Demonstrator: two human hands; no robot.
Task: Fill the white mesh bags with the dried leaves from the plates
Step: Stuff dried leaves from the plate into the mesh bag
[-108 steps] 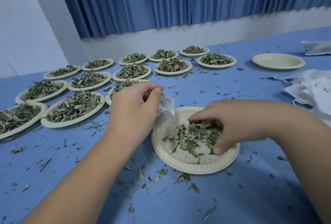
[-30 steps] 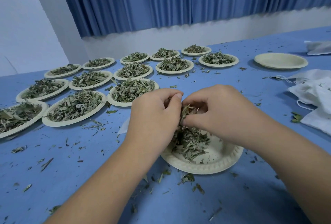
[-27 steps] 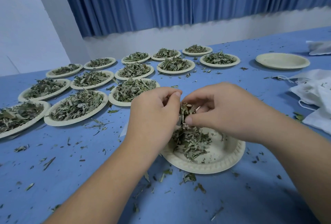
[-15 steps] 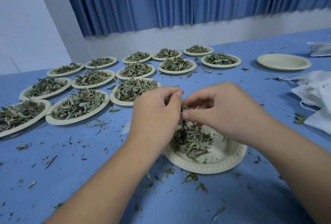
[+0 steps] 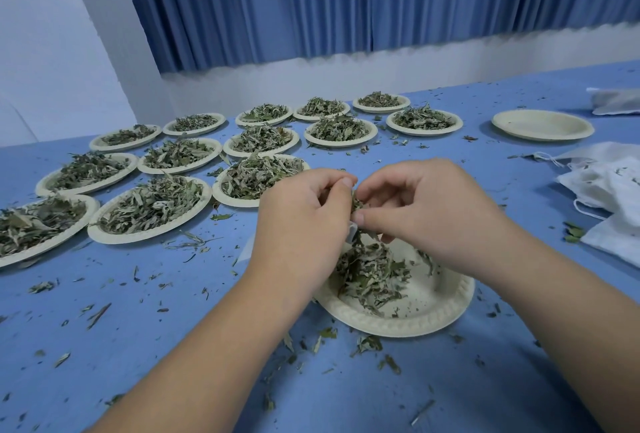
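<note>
Left hand curled round mesh bag, bag mostly hidden under palm. Right hand pinched dried leaves beside left thumb. Plate with leaf pile sat just below both hands.

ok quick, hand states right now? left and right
Left hand: curled around the white mesh bag, which is mostly hidden.
Right hand: pinching dried leaves at the bag, above the plate.

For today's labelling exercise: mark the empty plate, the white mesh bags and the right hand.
empty plate [image 5: 542, 124]: head view, bare centre.
white mesh bags [image 5: 606, 183]: head view, top fold.
right hand [image 5: 426, 204]: head view, back of hand.
</note>
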